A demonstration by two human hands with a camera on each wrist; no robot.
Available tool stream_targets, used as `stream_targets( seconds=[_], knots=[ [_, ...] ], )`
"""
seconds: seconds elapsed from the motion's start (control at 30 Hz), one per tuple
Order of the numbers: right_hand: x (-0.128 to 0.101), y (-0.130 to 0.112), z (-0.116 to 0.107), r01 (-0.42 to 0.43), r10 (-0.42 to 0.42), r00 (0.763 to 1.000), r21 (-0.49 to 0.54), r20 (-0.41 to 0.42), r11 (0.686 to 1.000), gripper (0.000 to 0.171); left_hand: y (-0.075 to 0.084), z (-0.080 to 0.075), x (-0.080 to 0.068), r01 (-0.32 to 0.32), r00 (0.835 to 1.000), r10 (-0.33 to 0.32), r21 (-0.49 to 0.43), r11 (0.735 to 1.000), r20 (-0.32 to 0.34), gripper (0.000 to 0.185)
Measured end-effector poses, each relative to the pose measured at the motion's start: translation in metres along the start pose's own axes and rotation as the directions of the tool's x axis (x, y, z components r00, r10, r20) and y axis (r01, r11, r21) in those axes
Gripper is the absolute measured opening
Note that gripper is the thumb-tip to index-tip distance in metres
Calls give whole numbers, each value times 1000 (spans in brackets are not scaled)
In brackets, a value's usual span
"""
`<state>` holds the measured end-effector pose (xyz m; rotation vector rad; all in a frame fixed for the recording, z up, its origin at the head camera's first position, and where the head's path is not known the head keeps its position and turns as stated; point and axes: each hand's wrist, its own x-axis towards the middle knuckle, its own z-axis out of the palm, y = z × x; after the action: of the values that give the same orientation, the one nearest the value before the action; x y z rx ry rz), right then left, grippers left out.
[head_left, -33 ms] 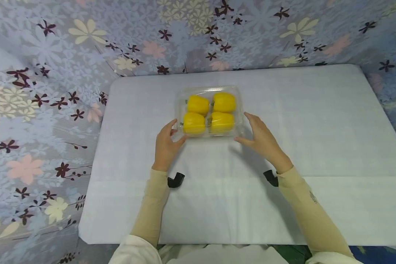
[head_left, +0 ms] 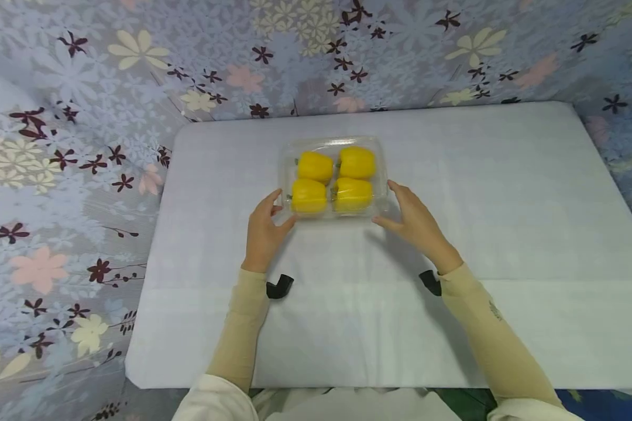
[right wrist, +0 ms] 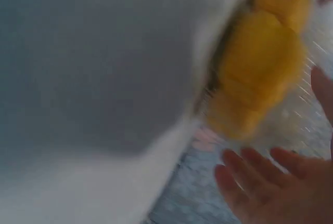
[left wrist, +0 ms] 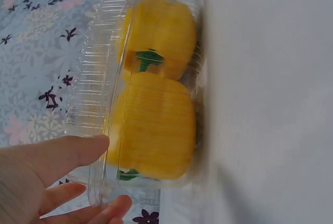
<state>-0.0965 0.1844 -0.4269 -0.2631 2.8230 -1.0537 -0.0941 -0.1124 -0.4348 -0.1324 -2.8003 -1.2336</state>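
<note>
A clear plastic clamshell box (head_left: 332, 142) with its lid down holds several yellow bell peppers (head_left: 334, 180) and lies on the white padded table (head_left: 505, 193). My left hand (head_left: 281, 209) is at the box's near left corner, thumb at the front edge and fingers along the left side. In the left wrist view the thumb (left wrist: 78, 154) lies against the lid's ribbed rim and the other fingertips (left wrist: 112, 208) sit by the lower rim. My right hand (head_left: 383, 203) is spread at the box's near right corner. Its fingers (right wrist: 260, 182) show blurred, just off the plastic.
Floral cloth (head_left: 84, 146) covers the wall behind and the area left of the table. White table surface extends to the right of the box and in front of it. A black strap piece (head_left: 279, 286) sticks out at each wrist.
My right hand has edged slightly closer to the box's right corner. The left hand and the box look unchanged.
</note>
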Motion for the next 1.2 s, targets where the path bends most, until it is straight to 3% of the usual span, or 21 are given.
stream_targets(
  seconds=[0.2,0.43,0.57,0.73,0.83,1.03,1.2],
  knots=[
    [4,9,5,5,-1,999,108,-39,994,85,-4,-4,-2,14,1000,-14,26,1000,14,80],
    [-12,35,-10,-52,75,992,214,-102,975,85,7,18,11,-37,994,37,-4,999,102,77],
    [-13,28,-10,-75,95,993,232,-77,970,81,6,16,2,-8,995,9,-13,1000,95,78],
    [-6,16,-2,-32,35,999,237,-9,971,76,-2,10,-14,80,997,-79,-58,995,26,73],
    [0,9,3,-11,12,1000,235,-1,972,73,-9,6,-19,100,995,-100,-67,993,8,73],
    [0,7,4,-19,20,1000,220,0,975,72,-10,8,-16,123,992,-122,-56,991,19,79],
    [-5,11,-1,-29,36,999,209,-29,977,71,-3,11,-8,81,995,-77,-66,995,57,85]
  ],
)
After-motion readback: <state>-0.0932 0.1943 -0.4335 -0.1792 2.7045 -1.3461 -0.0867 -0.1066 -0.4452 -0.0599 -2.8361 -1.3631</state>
